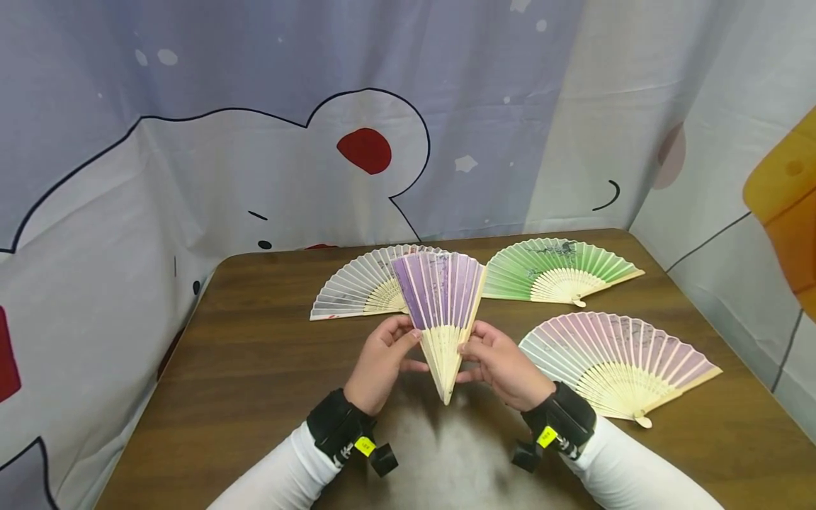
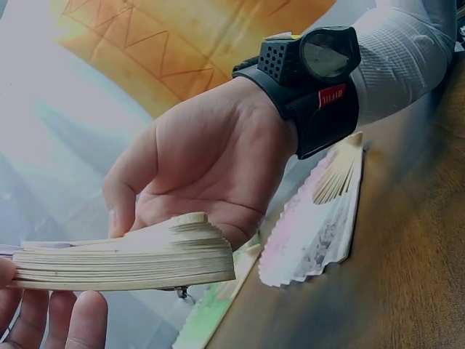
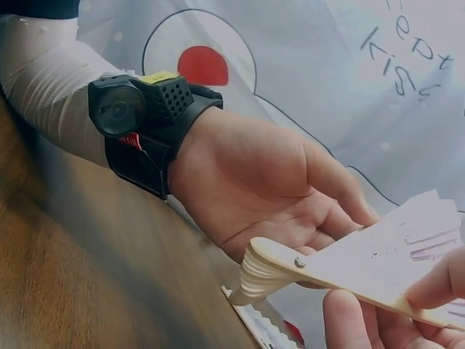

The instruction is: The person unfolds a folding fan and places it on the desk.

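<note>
A partly spread purple folding fan (image 1: pixel 443 290) with pale ribs is held upright over the table, its pivot end pointing down. My left hand (image 1: pixel 385 361) pinches its left edge, thumb in front and fingers behind. On the opposite edge my right hand (image 1: pixel 503 365) grips the outer rib between thumb and fingers. The left wrist view shows the stacked ribs (image 2: pixel 123 262) edge-on, between both hands. In the right wrist view the metal pivot pin (image 3: pixel 300 262) shows near the rounded rib ends.
Behind the purple fan lies a spread white fan (image 1: pixel 357 283), partly covered by it. A spread green fan (image 1: pixel 567 265) is at the back right, and a pink-and-white fan (image 1: pixel 621 361) lies right of my right hand. The wooden table (image 1: pixel 236 397) meets a printed curtain (image 1: pixel 255 177).
</note>
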The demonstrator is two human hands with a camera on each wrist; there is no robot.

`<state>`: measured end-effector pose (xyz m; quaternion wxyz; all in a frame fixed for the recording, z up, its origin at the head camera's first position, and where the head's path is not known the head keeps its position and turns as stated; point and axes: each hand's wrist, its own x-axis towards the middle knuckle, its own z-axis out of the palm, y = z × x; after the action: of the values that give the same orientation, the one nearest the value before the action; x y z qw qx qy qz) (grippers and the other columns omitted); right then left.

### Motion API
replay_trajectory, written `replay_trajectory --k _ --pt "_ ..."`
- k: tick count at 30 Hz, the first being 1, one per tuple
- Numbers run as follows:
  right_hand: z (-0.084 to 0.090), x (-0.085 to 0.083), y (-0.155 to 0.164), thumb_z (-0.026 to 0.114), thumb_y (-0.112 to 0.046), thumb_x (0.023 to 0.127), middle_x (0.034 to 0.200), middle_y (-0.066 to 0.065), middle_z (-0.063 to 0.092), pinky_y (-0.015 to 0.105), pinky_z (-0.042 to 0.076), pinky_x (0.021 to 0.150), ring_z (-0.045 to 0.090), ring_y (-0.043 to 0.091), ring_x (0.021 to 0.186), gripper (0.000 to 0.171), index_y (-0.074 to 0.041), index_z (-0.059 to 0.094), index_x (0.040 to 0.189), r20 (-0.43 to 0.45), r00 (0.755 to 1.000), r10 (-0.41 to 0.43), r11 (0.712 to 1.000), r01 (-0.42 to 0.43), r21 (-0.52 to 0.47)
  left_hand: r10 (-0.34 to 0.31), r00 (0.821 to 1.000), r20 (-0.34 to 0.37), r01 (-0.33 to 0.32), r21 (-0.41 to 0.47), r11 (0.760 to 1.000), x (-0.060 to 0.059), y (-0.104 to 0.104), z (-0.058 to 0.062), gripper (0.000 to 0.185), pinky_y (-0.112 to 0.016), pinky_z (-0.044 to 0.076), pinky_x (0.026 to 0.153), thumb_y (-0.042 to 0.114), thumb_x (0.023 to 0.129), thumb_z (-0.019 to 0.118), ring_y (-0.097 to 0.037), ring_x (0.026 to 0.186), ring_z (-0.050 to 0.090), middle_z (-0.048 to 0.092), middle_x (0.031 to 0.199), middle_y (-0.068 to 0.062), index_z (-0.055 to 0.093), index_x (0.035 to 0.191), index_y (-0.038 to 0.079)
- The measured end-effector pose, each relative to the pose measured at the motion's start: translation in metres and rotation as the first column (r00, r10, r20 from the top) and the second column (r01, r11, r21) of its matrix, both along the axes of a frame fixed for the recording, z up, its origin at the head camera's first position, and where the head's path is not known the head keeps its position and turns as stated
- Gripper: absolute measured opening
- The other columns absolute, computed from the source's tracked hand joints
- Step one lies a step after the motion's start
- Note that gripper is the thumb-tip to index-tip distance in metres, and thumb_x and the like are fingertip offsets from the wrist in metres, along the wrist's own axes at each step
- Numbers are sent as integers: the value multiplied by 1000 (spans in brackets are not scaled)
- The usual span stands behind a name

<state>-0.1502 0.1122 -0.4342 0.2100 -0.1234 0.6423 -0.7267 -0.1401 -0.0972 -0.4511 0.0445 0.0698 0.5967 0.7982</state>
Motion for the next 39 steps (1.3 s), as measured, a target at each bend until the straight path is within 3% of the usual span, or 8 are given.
replay_trajectory --k 14,22,31,39 --pt "-1 -3 2 48 -1 94 107 7 67 36 60 72 68 20 90 40 7 39 133 -3 997 -73 997 72 -40 41 999 -5 -40 58 998 -1 -4 1 25 -43 61 71 12 99 59 -30 102 61 61 105 -12 56 118 -4" --pt "-2 -7 4 46 1 95 110 8 66 39 60 76 68 21 92 38 3 41 133 37 995 -96 993 98 -70 68 998 15 -69 75 995 -2 -4 1 28 -40 61 72 14 98 62 -25 96 65 62 107 -13 55 119 -3" --pt "-1 -10 7 46 3 95 109 6 64 42 59 80 67 19 92 36 -1 43 130 51 990 -134 987 138 -86 124 992 28 -126 82 989 -3 -6 0 30 -40 60 75 15 95 67 -33 103 62 62 110 -16 56 119 -1" --pt "0 -12 9 44 2 96 114 4 63 42 59 82 66 18 94 37 -3 39 133 66 984 -165 980 171 -100 121 993 18 -122 106 987 -4 -7 1 39 -41 59 78 15 96 67 -27 106 63 59 119 -17 52 130 4"
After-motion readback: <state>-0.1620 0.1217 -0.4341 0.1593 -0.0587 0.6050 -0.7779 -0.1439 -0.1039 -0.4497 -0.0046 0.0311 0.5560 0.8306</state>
